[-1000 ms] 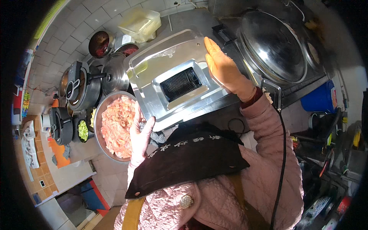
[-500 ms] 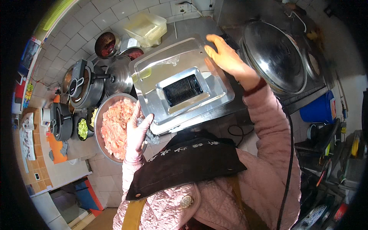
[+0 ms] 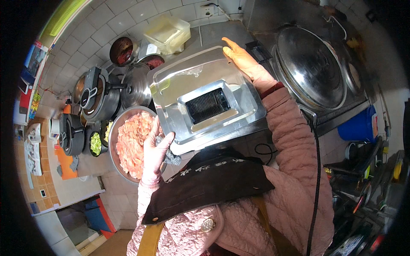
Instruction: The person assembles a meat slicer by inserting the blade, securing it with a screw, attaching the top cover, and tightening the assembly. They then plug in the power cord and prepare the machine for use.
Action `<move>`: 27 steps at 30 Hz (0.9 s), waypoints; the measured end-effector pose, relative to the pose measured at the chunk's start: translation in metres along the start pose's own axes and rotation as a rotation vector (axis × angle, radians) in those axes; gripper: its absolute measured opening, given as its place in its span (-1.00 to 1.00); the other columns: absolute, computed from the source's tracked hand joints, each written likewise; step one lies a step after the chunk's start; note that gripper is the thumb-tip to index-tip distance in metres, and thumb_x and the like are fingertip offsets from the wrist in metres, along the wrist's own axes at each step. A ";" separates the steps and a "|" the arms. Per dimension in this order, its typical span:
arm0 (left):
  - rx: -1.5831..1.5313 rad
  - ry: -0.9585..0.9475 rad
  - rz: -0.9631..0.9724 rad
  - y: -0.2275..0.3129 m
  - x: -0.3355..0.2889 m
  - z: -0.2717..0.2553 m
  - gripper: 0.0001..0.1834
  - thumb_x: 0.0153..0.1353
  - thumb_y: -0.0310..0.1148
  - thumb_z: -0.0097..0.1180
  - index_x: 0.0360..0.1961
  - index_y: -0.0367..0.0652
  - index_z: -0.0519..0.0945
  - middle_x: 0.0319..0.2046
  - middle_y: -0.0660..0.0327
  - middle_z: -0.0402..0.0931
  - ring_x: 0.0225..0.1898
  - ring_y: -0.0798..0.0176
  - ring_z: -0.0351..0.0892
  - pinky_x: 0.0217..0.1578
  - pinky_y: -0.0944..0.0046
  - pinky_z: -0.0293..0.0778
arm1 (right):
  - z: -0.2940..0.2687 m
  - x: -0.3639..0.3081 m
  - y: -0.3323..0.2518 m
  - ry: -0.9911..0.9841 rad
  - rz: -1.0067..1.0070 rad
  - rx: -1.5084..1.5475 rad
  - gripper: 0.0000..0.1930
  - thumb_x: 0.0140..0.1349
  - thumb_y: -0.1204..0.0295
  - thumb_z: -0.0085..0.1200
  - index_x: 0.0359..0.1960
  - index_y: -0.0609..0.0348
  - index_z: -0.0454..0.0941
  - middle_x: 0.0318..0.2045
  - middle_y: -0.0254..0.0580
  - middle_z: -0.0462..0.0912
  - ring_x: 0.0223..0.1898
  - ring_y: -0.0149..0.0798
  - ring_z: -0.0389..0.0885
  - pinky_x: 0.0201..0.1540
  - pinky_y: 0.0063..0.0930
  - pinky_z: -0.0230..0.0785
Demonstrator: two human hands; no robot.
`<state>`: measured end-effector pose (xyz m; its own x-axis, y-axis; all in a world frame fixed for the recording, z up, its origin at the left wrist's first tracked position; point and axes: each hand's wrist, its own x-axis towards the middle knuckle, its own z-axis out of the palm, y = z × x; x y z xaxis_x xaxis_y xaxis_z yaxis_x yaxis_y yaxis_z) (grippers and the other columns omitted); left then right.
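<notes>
Right of the meat bowl (image 3: 112, 147), the left hand (image 3: 154, 151) grasps a metal panel (image 3: 208, 105) by its bowl-side corner; the outstretched right hand (image 3: 247, 66) braces its far edge. Probably stiff, slick; hold opposite edges.

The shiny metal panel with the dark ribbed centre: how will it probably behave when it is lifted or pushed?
The metal panel is probably stiff, since it shows no visible sag beside the left hand and right hand. Its smooth, glossy surface may be slippery. Its broad, roughly rectangular outline makes rolling unlikely.
</notes>
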<state>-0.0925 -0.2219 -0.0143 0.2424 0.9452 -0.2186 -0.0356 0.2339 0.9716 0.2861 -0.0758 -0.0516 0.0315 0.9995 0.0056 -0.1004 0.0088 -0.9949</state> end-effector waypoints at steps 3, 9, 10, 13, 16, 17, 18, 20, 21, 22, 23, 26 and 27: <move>0.032 0.007 -0.012 0.002 0.001 0.000 -0.21 0.29 -0.59 0.27 0.51 -0.31 0.23 0.38 0.09 0.39 0.30 0.26 0.44 0.29 0.25 0.39 | -0.001 0.002 0.002 -0.038 -0.022 0.040 -0.37 0.56 0.25 0.02 0.56 0.12 0.12 -0.30 -0.48 0.40 -0.30 -0.55 0.30 -0.21 -0.69 0.24; 0.026 0.015 -0.060 0.002 0.000 -0.002 -0.20 0.29 -0.58 0.28 0.51 -0.30 0.22 0.39 0.06 0.38 0.32 0.25 0.43 0.29 0.25 0.39 | -0.006 0.002 0.010 -0.064 -0.009 0.175 -0.42 0.56 0.27 -0.01 0.52 0.11 0.18 0.08 -0.26 0.49 0.05 -0.39 0.46 0.17 -0.53 0.35; 0.026 0.011 -0.047 0.002 0.001 -0.003 -0.20 0.29 -0.58 0.28 0.51 -0.30 0.22 0.40 0.06 0.37 0.32 0.25 0.42 0.29 0.25 0.39 | -0.007 0.007 0.011 -0.071 -0.034 0.103 -0.43 0.56 0.28 -0.03 0.52 0.12 0.18 0.21 -0.17 0.44 0.14 -0.32 0.44 0.25 -0.47 0.31; 0.028 0.004 -0.021 0.001 0.003 -0.004 -0.20 0.28 -0.58 0.29 0.51 -0.31 0.23 0.41 0.05 0.36 0.33 0.25 0.41 0.30 0.24 0.39 | -0.016 0.011 0.015 -0.081 -0.060 0.002 -0.43 0.56 0.27 0.00 0.51 0.12 0.19 0.27 -0.14 0.44 0.22 -0.31 0.43 0.30 -0.46 0.31; 0.011 0.013 -0.022 0.001 0.003 -0.004 -0.19 0.27 -0.56 0.31 0.51 -0.31 0.23 0.42 0.06 0.35 0.35 0.24 0.40 0.32 0.23 0.37 | -0.019 0.010 0.021 -0.071 -0.059 0.062 -0.43 0.56 0.25 0.01 0.51 0.11 0.19 0.27 -0.16 0.45 0.24 -0.31 0.42 0.32 -0.46 0.32; -0.013 0.016 -0.021 0.001 0.004 -0.004 -0.18 0.27 -0.55 0.32 0.51 -0.31 0.22 0.42 0.07 0.34 0.35 0.24 0.39 0.33 0.22 0.36 | -0.019 0.010 0.022 -0.102 -0.097 0.114 -0.43 0.55 0.25 0.01 0.51 0.11 0.19 0.29 -0.15 0.43 0.26 -0.30 0.41 0.33 -0.44 0.31; -0.038 0.019 -0.019 0.001 0.004 -0.004 -0.18 0.27 -0.54 0.32 0.51 -0.31 0.22 0.43 0.07 0.34 0.36 0.23 0.38 0.34 0.22 0.35 | -0.019 0.010 0.023 -0.058 -0.055 0.108 -0.44 0.56 0.25 0.01 0.50 0.11 0.20 0.29 -0.15 0.44 0.27 -0.29 0.41 0.33 -0.43 0.31; 0.002 0.015 -0.018 0.002 0.004 -0.004 -0.14 0.25 -0.52 0.35 0.52 -0.31 0.19 0.45 0.07 0.30 0.39 0.23 0.34 0.36 0.23 0.31 | -0.015 0.009 0.021 -0.032 -0.020 0.122 -0.45 0.56 0.25 -0.01 0.49 0.10 0.22 0.29 -0.16 0.45 0.27 -0.28 0.42 0.34 -0.41 0.32; 0.017 0.014 -0.028 0.003 0.004 -0.005 -0.13 0.25 -0.52 0.35 0.53 -0.31 0.18 0.46 0.07 0.29 0.40 0.23 0.33 0.36 0.24 0.30 | -0.013 0.008 0.019 -0.043 -0.018 0.146 -0.47 0.56 0.26 -0.01 0.49 0.11 0.23 0.29 -0.16 0.45 0.26 -0.28 0.42 0.33 -0.42 0.32; 0.031 0.013 -0.040 0.003 0.004 -0.005 -0.12 0.25 -0.52 0.36 0.53 -0.31 0.18 0.46 0.07 0.28 0.40 0.24 0.33 0.36 0.24 0.30 | -0.011 0.006 0.016 -0.034 0.007 0.168 -0.48 0.57 0.27 -0.02 0.48 0.12 0.25 0.28 -0.16 0.45 0.24 -0.28 0.42 0.32 -0.42 0.33; 0.044 0.017 -0.033 0.003 0.004 -0.005 -0.11 0.24 -0.52 0.36 0.53 -0.31 0.17 0.46 0.07 0.27 0.40 0.25 0.32 0.36 0.25 0.30 | -0.008 0.004 0.013 0.003 0.057 0.196 -0.49 0.57 0.29 -0.03 0.47 0.12 0.26 0.28 -0.16 0.45 0.23 -0.28 0.43 0.30 -0.43 0.34; 0.074 0.022 -0.010 0.003 0.005 -0.004 -0.11 0.24 -0.51 0.36 0.54 -0.30 0.17 0.47 0.07 0.26 0.41 0.26 0.31 0.36 0.26 0.30 | 0.001 -0.003 0.003 0.036 0.027 0.157 -0.52 0.57 0.34 -0.05 0.46 0.12 0.29 0.06 -0.26 0.54 -0.02 -0.39 0.48 0.08 -0.55 0.41; 0.075 0.022 -0.005 0.002 0.005 -0.003 -0.11 0.24 -0.51 0.36 0.54 -0.29 0.17 0.47 0.07 0.26 0.41 0.27 0.31 0.36 0.26 0.29 | 0.004 -0.005 0.000 0.059 0.048 0.146 -0.53 0.57 0.35 -0.06 0.46 0.12 0.29 -0.03 -0.31 0.52 -0.10 -0.43 0.44 0.00 -0.59 0.37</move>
<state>-0.0947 -0.2158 -0.0135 0.2213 0.9489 -0.2250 0.0388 0.2219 0.9743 0.2824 -0.0804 -0.0509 0.0810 0.9954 -0.0522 -0.2464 -0.0307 -0.9687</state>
